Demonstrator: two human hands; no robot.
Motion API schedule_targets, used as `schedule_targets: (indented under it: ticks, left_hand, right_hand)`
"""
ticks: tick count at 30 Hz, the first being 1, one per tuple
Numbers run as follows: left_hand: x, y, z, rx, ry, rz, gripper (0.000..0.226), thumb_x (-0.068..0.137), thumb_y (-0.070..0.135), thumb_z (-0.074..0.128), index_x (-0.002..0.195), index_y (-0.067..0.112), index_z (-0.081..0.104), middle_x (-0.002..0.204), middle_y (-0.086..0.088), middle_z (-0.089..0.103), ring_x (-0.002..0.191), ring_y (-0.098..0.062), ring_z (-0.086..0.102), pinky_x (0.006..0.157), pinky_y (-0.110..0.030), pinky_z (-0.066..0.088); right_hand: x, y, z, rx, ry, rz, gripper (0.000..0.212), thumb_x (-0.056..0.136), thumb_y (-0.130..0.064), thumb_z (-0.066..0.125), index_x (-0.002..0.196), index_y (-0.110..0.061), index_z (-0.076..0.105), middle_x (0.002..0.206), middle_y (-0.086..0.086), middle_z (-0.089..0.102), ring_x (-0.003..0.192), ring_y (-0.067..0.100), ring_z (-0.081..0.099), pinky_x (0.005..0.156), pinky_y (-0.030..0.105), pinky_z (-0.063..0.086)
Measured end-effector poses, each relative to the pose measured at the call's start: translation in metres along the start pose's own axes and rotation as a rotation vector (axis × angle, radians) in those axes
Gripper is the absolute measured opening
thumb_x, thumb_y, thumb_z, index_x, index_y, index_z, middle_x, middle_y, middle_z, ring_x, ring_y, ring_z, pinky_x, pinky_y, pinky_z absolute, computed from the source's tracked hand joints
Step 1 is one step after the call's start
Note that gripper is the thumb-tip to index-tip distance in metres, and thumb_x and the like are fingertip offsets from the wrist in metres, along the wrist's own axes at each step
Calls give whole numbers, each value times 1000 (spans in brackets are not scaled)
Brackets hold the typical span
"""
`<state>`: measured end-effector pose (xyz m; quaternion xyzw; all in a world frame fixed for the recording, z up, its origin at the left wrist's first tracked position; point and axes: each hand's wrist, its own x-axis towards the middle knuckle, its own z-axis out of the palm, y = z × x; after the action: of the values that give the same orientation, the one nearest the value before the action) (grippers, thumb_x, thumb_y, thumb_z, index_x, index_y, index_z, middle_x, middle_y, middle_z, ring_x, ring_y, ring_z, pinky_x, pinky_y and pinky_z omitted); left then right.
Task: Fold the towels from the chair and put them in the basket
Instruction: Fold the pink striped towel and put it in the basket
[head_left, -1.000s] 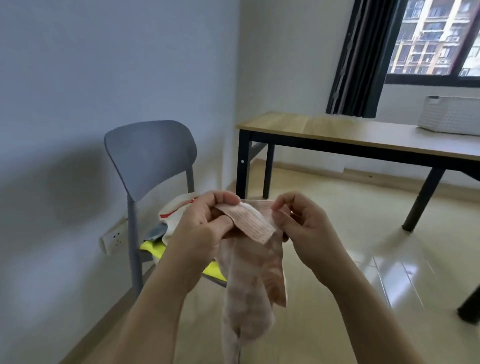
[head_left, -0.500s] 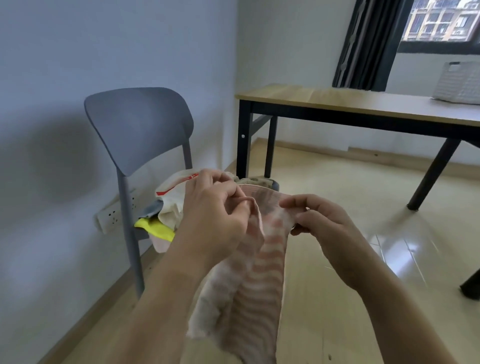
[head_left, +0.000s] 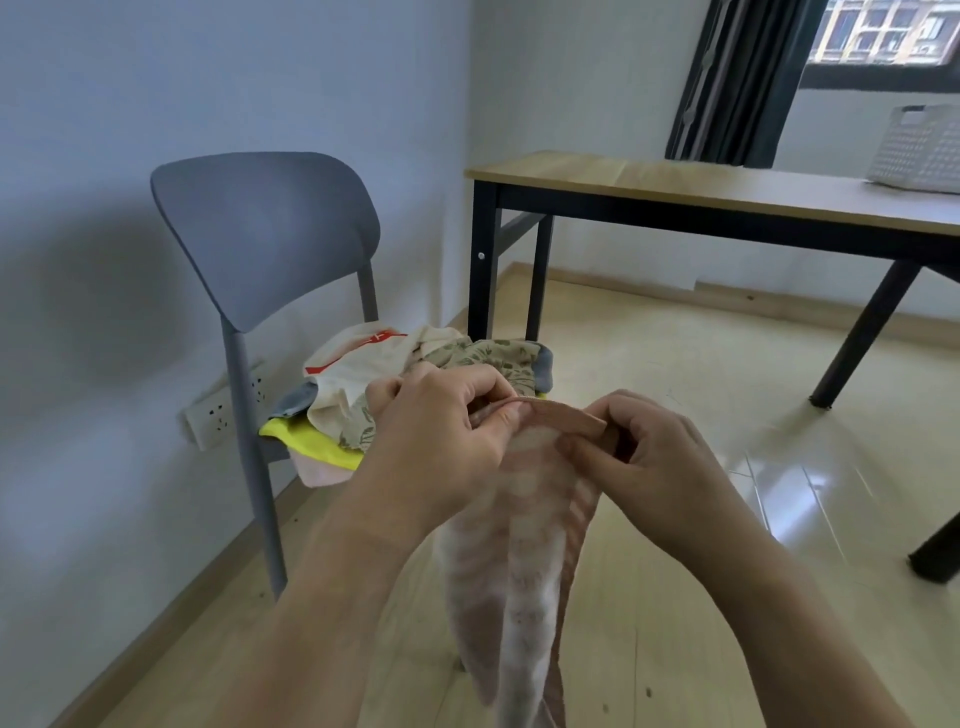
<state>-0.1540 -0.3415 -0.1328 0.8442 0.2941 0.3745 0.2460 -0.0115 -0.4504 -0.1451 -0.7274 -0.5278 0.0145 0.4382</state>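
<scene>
Wood-top desk (head_left: 675, 179) on black legs along the far wall, white basket (head_left: 919, 150) near its right end, cut by the frame edge. Open glossy floor (head_left: 701, 415) between desk and chair. Grey chair (head_left: 260, 228) against the left wall, seat heaped with unfolded towels (head_left: 374, 374): cream, leaf-print, yellow, pink, some draped over the front edge. Pink striped towel (head_left: 519, 561) held up in front of the chair, hanging slack toward the floor, well apart from the basket. Left hand (head_left: 441, 431) fingers curled, pinching one top corner. Right hand (head_left: 639, 452) pinching the top hem just beside it; short taut span between the two.
</scene>
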Motion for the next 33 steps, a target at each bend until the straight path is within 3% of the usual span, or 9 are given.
schedule_targets:
  ticks: [4, 7, 9, 15, 19, 21, 24, 29, 33]
  left_hand:
    - [-1, -5, 6, 152, -191, -9, 33, 90, 52, 53, 71, 27, 63, 58, 13, 52, 85, 2, 44, 89, -29, 16]
    - [-5, -15, 15, 384, -303, -60, 33, 93, 56, 39, 86, 34, 62, 88, 17, 60, 104, -8, 45, 102, -38, 14]
    - [-8, -23, 21, 490, -262, -93, 30, 96, 48, 33, 100, 35, 59, 111, 18, 55, 117, -13, 37, 107, -44, 10]
    - [-9, -27, 26, 568, -185, -66, 29, 99, 42, 32, 104, 37, 61, 120, 21, 47, 122, -14, 29, 110, -48, 0]
    - [-7, -38, 25, 504, -254, -116, 30, 95, 42, 45, 100, 28, 71, 138, 13, 45, 125, -18, 42, 110, -41, 28]
    - [-6, -42, 23, 354, -219, -165, 27, 92, 35, 53, 83, 19, 73, 116, 8, 64, 101, -18, 60, 87, -36, 49]
    - [-5, -37, 21, 210, -54, -200, 20, 88, 28, 63, 73, 18, 71, 68, 2, 66, 67, -17, 62, 56, -28, 45]
    - [-2, -23, 13, -10, 214, -91, 5, 81, 20, 74, 78, 16, 73, 74, 8, 67, 68, -2, 59, 57, -8, 42]
    - [-1, -20, 8, -30, 258, 21, 4, 83, 14, 70, 80, 15, 71, 80, 8, 67, 76, -5, 60, 69, -8, 45]
  right_hand:
    - [-2, 4, -7, 14, 4, 29, 11, 82, -16, 67, 72, -18, 64, 67, 0, 58, 60, 9, 44, 57, 19, 39]
    - [-3, 11, -16, 29, -28, 83, 11, 81, -13, 67, 70, -15, 65, 58, -3, 52, 52, 6, 41, 51, 17, 37]
    - [-4, 14, -22, 16, -62, 111, 13, 81, -12, 68, 69, -16, 65, 56, -4, 50, 51, 7, 40, 50, 17, 36]
    - [-8, 16, -26, 60, -131, 137, 26, 79, -3, 68, 60, -19, 58, 78, 11, 67, 72, 32, 60, 66, 44, 52]
    - [-8, 16, -26, 123, -127, 192, 26, 77, 2, 66, 59, -16, 57, 80, 15, 66, 70, 30, 58, 65, 40, 51]
    - [-8, 16, -25, 161, -123, 221, 25, 76, 3, 64, 60, -14, 57, 81, 17, 66, 68, 22, 55, 63, 34, 47]
    - [-7, 17, -24, 199, -75, 268, 21, 77, 5, 63, 63, -10, 57, 75, 17, 61, 66, 18, 50, 61, 30, 43]
    - [-4, 22, -16, 156, 174, 288, 29, 76, 7, 61, 64, -19, 57, 73, 4, 62, 64, 14, 50, 58, 24, 39]
    - [-3, 21, -12, 315, 247, 295, 26, 82, 2, 66, 67, -19, 62, 74, 3, 64, 68, 15, 55, 61, 20, 47]
